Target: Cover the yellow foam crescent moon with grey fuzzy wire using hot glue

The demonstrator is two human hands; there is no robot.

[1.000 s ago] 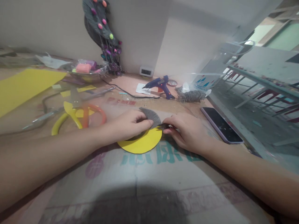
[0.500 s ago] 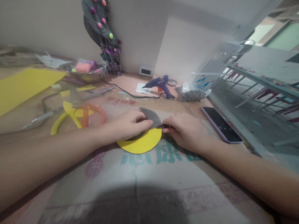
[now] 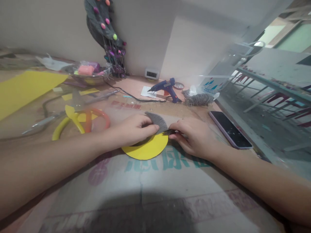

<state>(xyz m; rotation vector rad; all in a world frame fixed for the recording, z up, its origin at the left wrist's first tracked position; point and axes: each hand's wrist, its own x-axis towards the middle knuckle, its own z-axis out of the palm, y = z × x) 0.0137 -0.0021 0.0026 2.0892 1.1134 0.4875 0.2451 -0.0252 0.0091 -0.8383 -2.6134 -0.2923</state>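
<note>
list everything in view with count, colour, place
curved card with grey strands: one, yellow, centre
narrow pointed object: one, dark, at card's right, kind unclear
printed cardboard sheet: one, pale, under card
pistol-shaped plastic glue gun: one, blue, beyond card
rectangular digital display: one, white, back middle
yarn bundle: one, grey, right of glue gun
flat phone: one, black, purple edge, right
looped tool handles: several, yellow and orange, left
paper sheet: one, yellow, far left
round bowl: one, shiny, back left
pom-pom crescent decoration: one, grey, top left
long table: one, pale, background right
left hand: one, bare, on card
right hand: one, bare, holding pointed object
</note>
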